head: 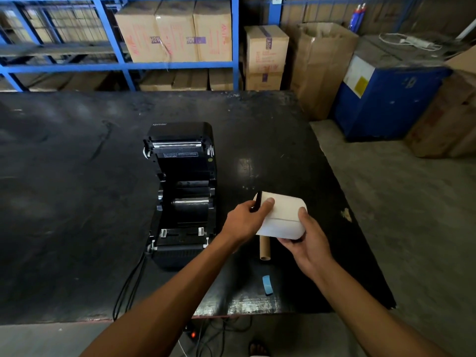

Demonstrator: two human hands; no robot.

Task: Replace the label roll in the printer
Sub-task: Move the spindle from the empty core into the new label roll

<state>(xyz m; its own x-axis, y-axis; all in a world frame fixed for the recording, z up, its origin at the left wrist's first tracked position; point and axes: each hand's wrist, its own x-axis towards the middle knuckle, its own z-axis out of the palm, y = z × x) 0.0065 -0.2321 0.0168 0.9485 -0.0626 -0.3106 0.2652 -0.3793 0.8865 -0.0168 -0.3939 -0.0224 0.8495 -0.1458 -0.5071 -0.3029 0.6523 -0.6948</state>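
A black label printer (184, 194) stands on the dark table (77, 202) with its lid tipped open toward the back; the roll bay inside looks empty. To its right I hold a white label roll (283, 217) above the table between both hands. My left hand (244, 220) grips the roll's left end, where a black spindle piece (257, 202) sticks out by my fingers. My right hand (306, 240) cups the roll's right end from below. A bare brown cardboard core (264, 249) lies on the table just under the roll.
A small blue piece (267, 284) lies near the table's front edge. Black cables (128, 287) run off the printer's front left over the edge. Blue shelving with cardboard boxes (175, 32) stands behind the table; a blue bin (386, 104) and cartons stand on the floor at right.
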